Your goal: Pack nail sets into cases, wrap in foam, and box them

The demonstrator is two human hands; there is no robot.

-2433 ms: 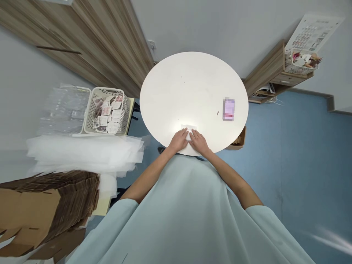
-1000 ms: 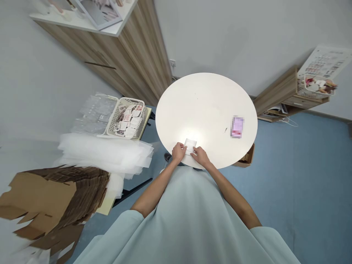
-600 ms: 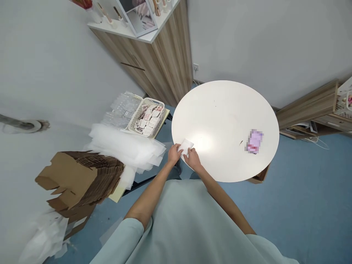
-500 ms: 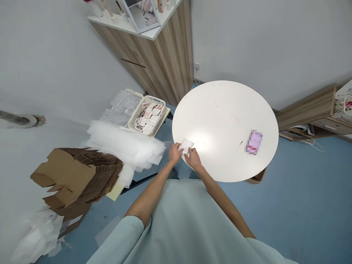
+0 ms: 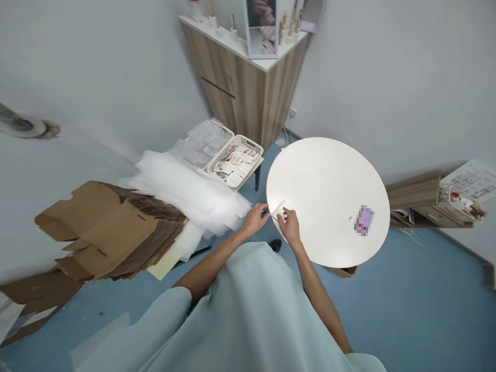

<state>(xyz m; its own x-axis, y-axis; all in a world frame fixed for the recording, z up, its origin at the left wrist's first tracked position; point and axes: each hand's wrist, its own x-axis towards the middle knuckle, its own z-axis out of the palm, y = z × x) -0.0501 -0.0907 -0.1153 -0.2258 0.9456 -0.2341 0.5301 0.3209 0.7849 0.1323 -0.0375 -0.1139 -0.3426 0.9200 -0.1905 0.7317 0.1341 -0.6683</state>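
A small, flat, folded white sheet (image 5: 279, 208) lies at the left edge of the round white table (image 5: 325, 181). My right hand (image 5: 290, 226) grips it from the right, thumb and fingers pressed on its near side. My left hand (image 5: 256, 219) is at its left edge, thumb and forefinger slightly apart, fingertips touching or nearly touching it. Whether anything lies inside the folded sheet is hidden. Left of my left hand is a pile of thin white sheets (image 5: 189, 188).
A basket of small printed packets (image 5: 235, 163) and a basket of clear plastic pieces (image 5: 203, 144) stand beyond the pile. Flat brown cardboard boxes (image 5: 96, 227) are stacked at left. A blurred purple item (image 5: 364, 220) lies on the table. A wooden cabinet (image 5: 240, 93) stands behind.
The view has swung, so the table sits lower and the cabinet further right. My left fingers have loosened from the white sheet; my right hand stays on it.
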